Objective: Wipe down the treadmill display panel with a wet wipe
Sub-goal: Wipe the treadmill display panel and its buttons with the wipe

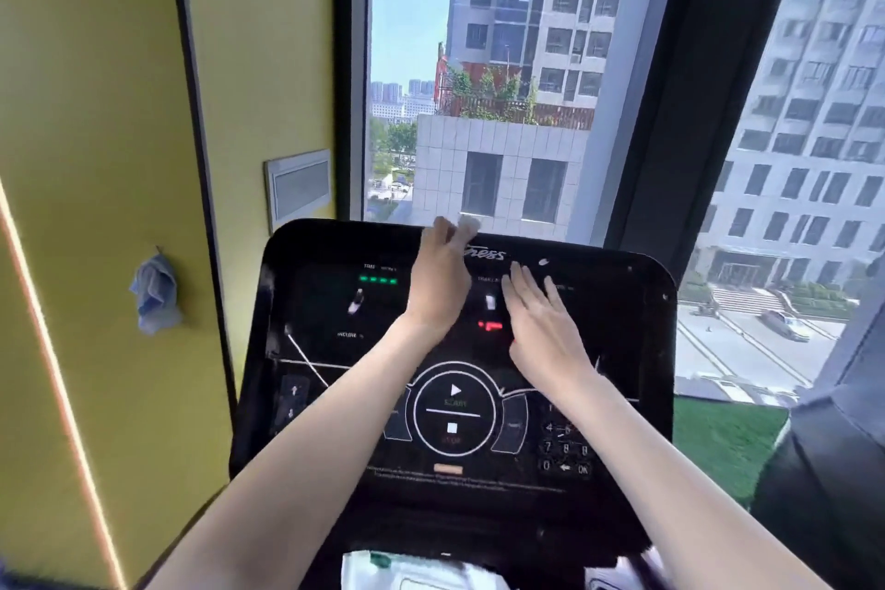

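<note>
- One left hand is seen raised to the top edge of the treadmill's black display panel. Its fingers are drawn together around a small white wet wipe, though the grip is blurred.
- The wet wipe is held right at the panel's upper rim, above the partly hidden brand logo, of which only "ness" can be read.
- One right hand is laid flat on the upper middle of the panel. Its fingers are straight and slightly spread, nothing is held, and it lies just beside the left hand.
- Two bare forearms are seen crossing the lower half of the panel.
- Four green bars are lit in a row at the upper left, and one red light glows between the two hands.
- The words "INCLINE", "START" and "STOP" can be read. On the keypad at the lower right the figures 4, 7, 8 and 0, an arrow and "OK" can be made out.
- One blue cloth is hung on the yellow wall to the left, and one white vent plate is fixed near the window.
- One white packet with a green spot is partly shown below the panel; no wording on it can be made out.
</note>
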